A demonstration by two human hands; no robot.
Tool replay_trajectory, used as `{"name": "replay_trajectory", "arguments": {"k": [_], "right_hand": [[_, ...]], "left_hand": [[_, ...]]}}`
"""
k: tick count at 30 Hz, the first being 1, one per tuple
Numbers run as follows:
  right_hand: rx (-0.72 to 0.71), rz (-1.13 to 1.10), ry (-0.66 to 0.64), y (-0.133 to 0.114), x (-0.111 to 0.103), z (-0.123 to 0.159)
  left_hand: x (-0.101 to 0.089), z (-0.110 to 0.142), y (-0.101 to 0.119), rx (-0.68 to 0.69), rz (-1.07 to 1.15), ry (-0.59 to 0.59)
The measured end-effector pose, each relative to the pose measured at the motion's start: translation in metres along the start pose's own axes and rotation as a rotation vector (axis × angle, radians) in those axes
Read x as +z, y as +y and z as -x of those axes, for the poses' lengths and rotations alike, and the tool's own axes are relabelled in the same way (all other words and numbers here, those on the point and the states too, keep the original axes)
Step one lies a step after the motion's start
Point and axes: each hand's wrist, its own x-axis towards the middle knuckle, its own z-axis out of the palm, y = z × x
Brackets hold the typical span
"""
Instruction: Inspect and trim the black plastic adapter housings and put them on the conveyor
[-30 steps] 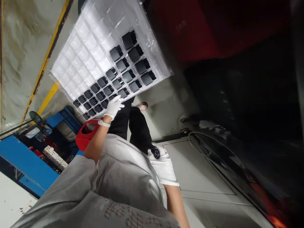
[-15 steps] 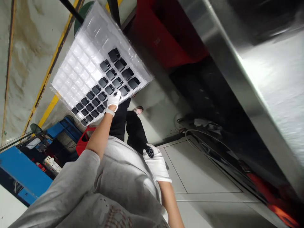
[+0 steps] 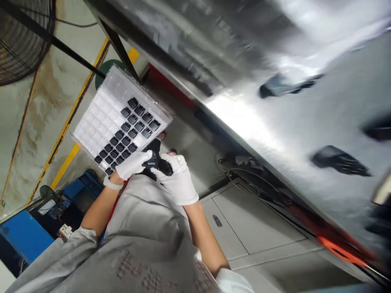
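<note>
A clear plastic tray (image 3: pixel 100 122) with many square pockets lies ahead of me, its near rows filled with small black square parts (image 3: pixel 134 122). Just below its near edge my two white-gloved hands meet. My left hand (image 3: pixel 132 164) pinches a small black part (image 3: pixel 151 164) at its fingertips. My right hand (image 3: pixel 179 181) is curled around other black parts (image 3: pixel 165 167), and its fingers touch the piece in the left hand. My dark trouser legs show behind the hands.
A shiny metal worktop (image 3: pixel 275 89) with blurred black parts (image 3: pixel 336 160) fills the upper right. A grey cabinet door (image 3: pixel 244 228) is below it. A fan guard (image 3: pixel 21 36), yellow floor lines (image 3: pixel 65 124) and a blue rack (image 3: pixel 27 234) with a power strip are on the left.
My left hand has left the tray with a black part and come back toward me. My right hand rose from my lap to meet it. The view swung up onto the metal worktop.
</note>
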Motion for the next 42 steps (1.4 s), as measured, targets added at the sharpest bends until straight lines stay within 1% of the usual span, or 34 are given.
{"name": "replay_trajectory", "arguments": {"k": [2,4,5,7,8,10,11,13,14,16,17,18,20,23,25,27,29,31,34,39,42], "right_hand": [[-0.204,0.024,0.029,-0.042,-0.03,0.0],[-0.328,0.04,0.07,-0.078,-0.063,0.01],[-0.358,0.041,0.094,-0.093,-0.078,0.017],[-0.348,0.003,0.14,-0.119,-0.104,0.031],[-0.317,-0.061,0.151,-0.129,-0.114,0.038],[-0.207,-0.294,0.126,-0.147,-0.13,0.05],[-0.134,-0.467,0.082,-0.156,-0.135,0.054],[0.058,-0.893,-0.051,-0.172,-0.143,0.062],[0.17,-1.115,-0.12,-0.181,-0.145,0.065],[0.4,-1.486,-0.218,-0.196,-0.148,0.072],[0.495,-1.611,-0.248,-0.203,-0.149,0.075],[0.562,-1.691,-0.264,-0.208,-0.15,0.077],[0.606,-1.756,-0.291,-0.216,-0.153,0.081],[0.558,-1.75,-0.331,-0.221,-0.159,0.085],[0.532,-1.723,-0.33,-0.222,-0.163,0.086],[0.512,-1.664,-0.285,-0.222,-0.166,0.087],[0.476,-1.578,-0.202,-0.221,-0.168,0.089],[0.441,-1.472,-0.099,-0.219,-0.168,0.09],[0.414,-1.263,0.03,-0.212,-0.169,0.092],[0.378,-0.958,0.13,-0.2,-0.171,0.098],[0.3,-0.79,0.209,-0.197,-0.174,0.102]], "left_hand": [[0.005,0.044,0.022,0.052,-0.018,-0.128],[0.008,0.085,0.044,0.141,-0.014,-0.238],[0.009,0.103,0.055,0.206,-0.015,-0.283],[0.01,0.136,0.074,0.329,-0.025,-0.356],[0.009,0.149,0.083,0.387,-0.032,-0.383],[0.008,0.171,0.101,0.51,-0.058,-0.429],[0.008,0.179,0.109,0.586,-0.078,-0.443],[0.008,0.191,0.126,0.727,-0.116,-0.47],[0.009,0.196,0.134,0.766,-0.131,-0.484],[0.012,0.204,0.147,0.78,-0.145,-0.49],[0.015,0.208,0.152,0.77,-0.153,-0.468],[0.018,0.212,0.156,0.757,-0.161,-0.428],[0.024,0.222,0.16,0.735,-0.175,-0.337],[0.031,0.235,0.163,0.708,-0.189,-0.242],[0.034,0.24,0.165,0.704,-0.216,-0.183],[0.035,0.244,0.168,0.717,-0.253,-0.126],[0.036,0.245,0.171,0.737,-0.309,-0.096],[0.036,0.245,0.174,0.743,-0.36,-0.092],[0.039,0.248,0.179,0.749,-0.374,-0.098],[0.045,0.253,0.184,0.778,-0.39,-0.117],[0.045,0.251,0.185,0.804,-0.402,-0.166]]}}
